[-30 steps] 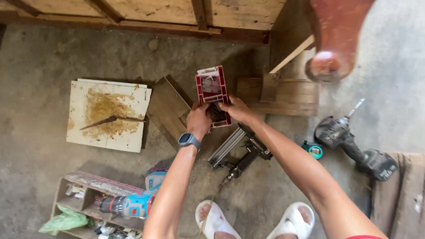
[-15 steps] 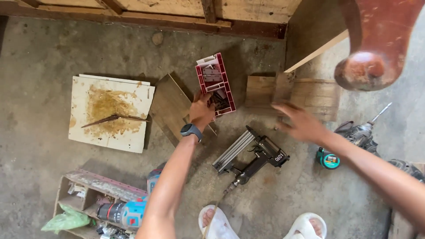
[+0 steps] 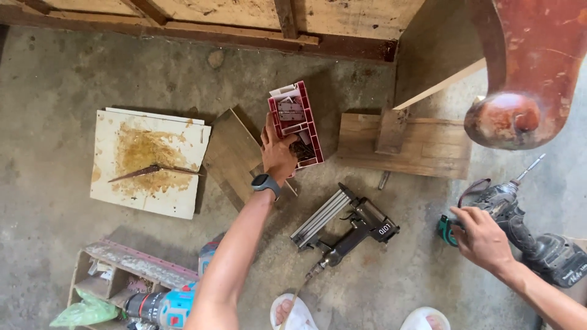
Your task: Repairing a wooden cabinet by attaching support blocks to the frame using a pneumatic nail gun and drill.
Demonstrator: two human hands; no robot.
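Red compartment box (image 3: 296,122) of small metal fittings, on the concrete floor (image 3: 61,79), gripped at its lower edge by the left hand (image 3: 278,153); right hand (image 3: 480,235) closes around the cordless drill (image 3: 520,223).

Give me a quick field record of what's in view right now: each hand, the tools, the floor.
left hand: grips the red compartment box, fingers inside its lower end
right hand: on the cordless drill, by a small green-cased object
nail gun: lies on the concrete floor between the hands, untouched
left of box: stained white board
bottom left: wooden crate holding a blue drill
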